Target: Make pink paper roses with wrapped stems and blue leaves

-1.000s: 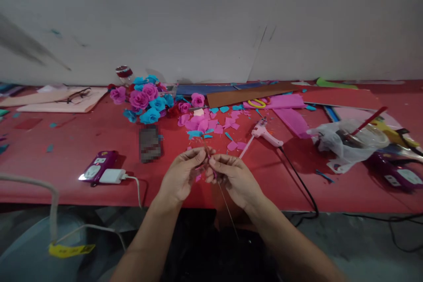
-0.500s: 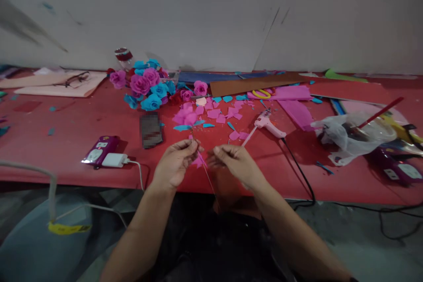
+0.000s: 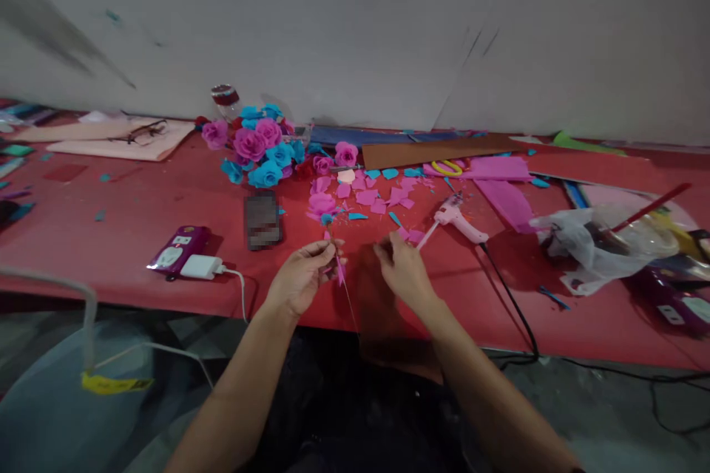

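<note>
While the left hand [image 3: 304,273] is working: it is pinching a thin wire [image 3: 350,304] and pink strip [image 3: 340,272], near centre.
Right hand [image 3: 406,266]: hovering apart, rightward; cannot tell whether it is gripping anything.
Glue gun [image 3: 459,223]: lying farther right.

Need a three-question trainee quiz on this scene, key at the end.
1. Which of the person's hands holds the thin wire and pink paper?
2. True or false: the white charger is plugged into the purple socket box.
3. Fill the gap: the pink glue gun lying on the table has a ____ cable.

Key: 1. the left hand; 2. true; 3. black.
</note>
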The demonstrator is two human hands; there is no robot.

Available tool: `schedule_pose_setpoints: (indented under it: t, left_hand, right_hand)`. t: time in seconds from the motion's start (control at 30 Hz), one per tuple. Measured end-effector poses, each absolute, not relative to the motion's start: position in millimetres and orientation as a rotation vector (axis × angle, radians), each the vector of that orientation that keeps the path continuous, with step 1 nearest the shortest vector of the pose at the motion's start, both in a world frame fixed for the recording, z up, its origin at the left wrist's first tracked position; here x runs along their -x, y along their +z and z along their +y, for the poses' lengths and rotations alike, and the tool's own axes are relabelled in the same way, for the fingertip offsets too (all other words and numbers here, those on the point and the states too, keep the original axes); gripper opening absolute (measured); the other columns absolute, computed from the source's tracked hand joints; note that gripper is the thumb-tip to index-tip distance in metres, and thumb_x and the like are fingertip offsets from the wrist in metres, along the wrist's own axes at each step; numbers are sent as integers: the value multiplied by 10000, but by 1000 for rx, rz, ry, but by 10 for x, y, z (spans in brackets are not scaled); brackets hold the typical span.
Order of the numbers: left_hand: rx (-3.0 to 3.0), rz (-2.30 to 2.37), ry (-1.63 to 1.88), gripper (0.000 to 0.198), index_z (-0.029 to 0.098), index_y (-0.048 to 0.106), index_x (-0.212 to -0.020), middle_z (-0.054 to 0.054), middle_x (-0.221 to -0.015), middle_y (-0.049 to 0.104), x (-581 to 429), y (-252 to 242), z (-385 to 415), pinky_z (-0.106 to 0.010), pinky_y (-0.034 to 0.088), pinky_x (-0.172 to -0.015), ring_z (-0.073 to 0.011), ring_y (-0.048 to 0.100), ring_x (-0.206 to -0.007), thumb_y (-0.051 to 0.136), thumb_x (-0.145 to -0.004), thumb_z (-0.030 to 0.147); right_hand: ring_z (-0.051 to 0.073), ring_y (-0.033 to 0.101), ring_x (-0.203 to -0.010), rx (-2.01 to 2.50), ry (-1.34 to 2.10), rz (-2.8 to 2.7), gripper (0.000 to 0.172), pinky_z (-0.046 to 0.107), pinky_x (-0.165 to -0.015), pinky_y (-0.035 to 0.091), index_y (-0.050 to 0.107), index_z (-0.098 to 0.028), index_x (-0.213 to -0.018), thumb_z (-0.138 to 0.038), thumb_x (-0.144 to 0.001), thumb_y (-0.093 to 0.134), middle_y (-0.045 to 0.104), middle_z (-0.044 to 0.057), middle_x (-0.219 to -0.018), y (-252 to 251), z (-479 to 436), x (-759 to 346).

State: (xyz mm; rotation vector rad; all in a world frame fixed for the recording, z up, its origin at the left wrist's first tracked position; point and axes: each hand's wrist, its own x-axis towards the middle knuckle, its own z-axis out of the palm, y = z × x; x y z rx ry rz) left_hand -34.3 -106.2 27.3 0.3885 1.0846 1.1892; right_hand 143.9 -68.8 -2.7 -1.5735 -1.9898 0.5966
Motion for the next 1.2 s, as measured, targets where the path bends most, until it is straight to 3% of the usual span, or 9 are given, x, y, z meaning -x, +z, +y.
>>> schedule_pose_setpoints:
  t: [0.1,0.2,0.4,0.57,0.77,0.93,1.07,1.2]
  left_hand:
    - [-414,1040,1236,159,117,698,-780,-24,-652,652,305,336,-849,-185,458,-547,-98,611,-583,753,-632,134]
    - [-457,1005,1264,157,113,701,-751,-23,-652,657,274,395,-535,-176,455,-571,-81,597,-574,760,-605,107]
    - [-576,1008,1246,98,104,700,-685,-54,-720,691,252,454,12,-168,452,-600,-94,622,-659,736,-598,75]
    - [-618,928,1128,93,123,701,-695,-42,-675,679,224,288,146,-196,461,-571,-107,611,-608,726,-609,100]
    - [-681,942,1072,171,124,702,-716,-30,-691,680,232,48,200,-206,472,-621,-107,608,-629,784,-575,175]
    - [-672,980,1120,220,117,702,-720,-26,-697,679,250,-38,243,-193,469,-687,-101,612,-674,809,-540,184]
    - [-650,1005,1127,223,122,699,-747,-19,-672,665,243,-23,236,-205,468,-639,-98,600,-621,797,-560,193]
    - [-609,1020,1149,219,120,695,-742,-20,-674,670,244,13,222,-206,470,-627,-100,607,-611,795,-556,177]
  right_hand:
    - [165,572,-644,1369,823,-1769,110,280,-598,408,511,-190,-884,-276,-815,513,608,10,-719,83,-459,-1388]
    - [150,577,-632,1240,918,-1598,223,264,-601,427,504,-195,-942,-265,-746,584,606,-20,-689,136,-176,-1288]
    - [150,618,-637,1099,1213,-1297,361,267,-608,467,546,-186,-983,-323,-676,679,653,-10,-702,80,187,-1222]
    - [153,642,-753,1011,1289,-1186,240,272,-715,470,644,-167,-833,-334,-671,703,699,32,-812,30,203,-1246]
    - [132,594,-660,1000,1448,-1094,203,261,-662,441,676,-169,-720,-359,-658,712,685,11,-712,-4,248,-1244]
    - [140,601,-737,973,1638,-1040,185,288,-757,440,683,-193,-777,-304,-633,719,680,2,-760,-1,232,-1254]
    - [126,584,-658,986,1705,-1034,184,275,-700,437,672,-188,-760,-204,-584,724,651,-21,-693,1,176,-1221]
    - [117,552,-599,991,1725,-1010,87,271,-657,428,661,-187,-685,-252,-634,688,631,-28,-634,1,137,-1190]
